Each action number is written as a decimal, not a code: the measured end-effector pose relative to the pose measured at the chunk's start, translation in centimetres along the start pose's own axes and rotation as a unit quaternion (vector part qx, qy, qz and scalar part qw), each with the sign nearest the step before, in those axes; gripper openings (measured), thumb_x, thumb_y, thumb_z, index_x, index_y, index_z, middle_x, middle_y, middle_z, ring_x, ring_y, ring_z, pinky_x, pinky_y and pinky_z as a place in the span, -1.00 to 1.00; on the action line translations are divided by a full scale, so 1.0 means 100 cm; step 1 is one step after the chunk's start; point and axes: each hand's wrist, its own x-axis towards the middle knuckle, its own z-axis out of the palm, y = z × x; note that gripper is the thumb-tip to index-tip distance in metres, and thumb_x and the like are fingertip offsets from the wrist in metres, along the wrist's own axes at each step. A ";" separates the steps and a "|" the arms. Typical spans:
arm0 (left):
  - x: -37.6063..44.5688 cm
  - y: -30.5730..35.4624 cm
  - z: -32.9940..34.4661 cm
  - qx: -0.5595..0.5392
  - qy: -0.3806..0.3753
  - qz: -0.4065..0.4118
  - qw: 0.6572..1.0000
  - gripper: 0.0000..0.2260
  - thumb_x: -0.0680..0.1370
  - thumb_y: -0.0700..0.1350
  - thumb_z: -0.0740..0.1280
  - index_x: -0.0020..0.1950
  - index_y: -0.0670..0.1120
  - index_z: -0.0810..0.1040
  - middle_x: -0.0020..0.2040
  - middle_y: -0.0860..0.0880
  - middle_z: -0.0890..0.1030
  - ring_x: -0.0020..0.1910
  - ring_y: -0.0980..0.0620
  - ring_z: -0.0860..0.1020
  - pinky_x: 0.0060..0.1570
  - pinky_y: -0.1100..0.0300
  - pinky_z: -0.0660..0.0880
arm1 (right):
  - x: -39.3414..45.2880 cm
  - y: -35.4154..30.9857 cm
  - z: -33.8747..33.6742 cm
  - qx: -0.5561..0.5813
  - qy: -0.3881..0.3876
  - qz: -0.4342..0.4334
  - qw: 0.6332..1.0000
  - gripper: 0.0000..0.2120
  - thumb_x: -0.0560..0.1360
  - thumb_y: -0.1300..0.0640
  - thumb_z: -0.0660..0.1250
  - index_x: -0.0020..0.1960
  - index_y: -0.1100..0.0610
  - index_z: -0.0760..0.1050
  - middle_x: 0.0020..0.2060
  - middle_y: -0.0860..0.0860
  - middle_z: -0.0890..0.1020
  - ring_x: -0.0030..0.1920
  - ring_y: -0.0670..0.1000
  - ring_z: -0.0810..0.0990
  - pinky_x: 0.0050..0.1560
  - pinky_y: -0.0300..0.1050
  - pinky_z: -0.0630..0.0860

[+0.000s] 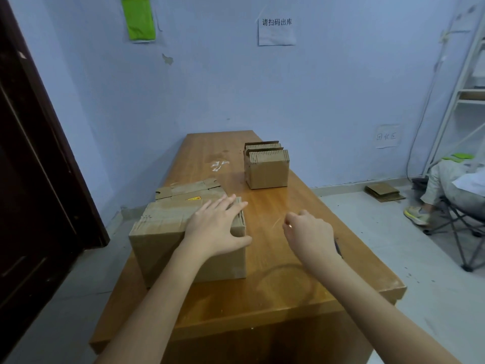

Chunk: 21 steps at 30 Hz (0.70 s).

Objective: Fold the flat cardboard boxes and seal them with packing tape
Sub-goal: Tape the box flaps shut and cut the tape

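A folded cardboard box [162, 240] stands on the wooden table [262, 324] at the near left, its top flaps down. My left hand [217, 224] lies flat on the right part of the box top, fingers straight, thumb over the front edge. My right hand [307, 235] hovers just right of the box with curled fingers, pinching what looks like a thin clear strip of packing tape [277, 222]. Behind the box lies a flat cardboard piece [186, 190]. Farther back stands a small box holding a bundle of flat boxes [266, 166].
A faint ring shape [286, 281] shows on the table near my right forearm, and a dark object [338, 249] peeks out behind my right wrist. A person sits on a folding chair [456, 206] at the right. Flat cardboard [384, 193] lies on the floor. A dark door [34, 166] stands left.
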 end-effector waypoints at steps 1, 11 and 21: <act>-0.001 0.000 -0.001 0.000 0.000 -0.001 1.000 -0.30 0.47 0.34 0.20 0.53 0.20 0.03 0.56 0.10 0.01 0.53 0.08 -0.02 0.47 0.09 -0.04 | -0.003 -0.005 0.004 -0.030 -0.004 -0.007 1.000 -0.94 0.61 0.16 0.17 -0.04 0.08 0.37 -0.24 -0.02 0.37 -0.41 -0.01 0.34 -0.42 -0.20 0.24; 0.002 0.003 -0.005 0.001 -0.048 -0.006 0.999 -0.14 0.46 0.32 0.25 0.56 0.03 -0.15 0.56 0.05 -0.12 0.53 0.07 -0.10 0.47 0.11 -0.09 | -0.002 -0.011 0.056 -0.117 -0.047 -0.094 0.988 -0.35 0.52 0.43 0.12 0.54 0.07 0.09 0.49 0.35 0.06 -0.52 -0.05 0.13 -0.55 -0.18 0.03; 0.013 0.018 0.001 -0.116 -0.072 0.000 0.991 -0.01 0.42 0.20 0.39 0.56 -0.11 -0.20 0.56 -0.08 -0.18 0.54 -0.01 -0.14 0.51 0.06 -0.10 | 0.002 -0.034 0.020 0.145 0.230 -0.076 0.959 -0.54 0.59 0.05 0.01 0.36 0.22 0.44 0.32 0.14 0.50 0.26 0.11 0.53 0.26 -0.05 0.41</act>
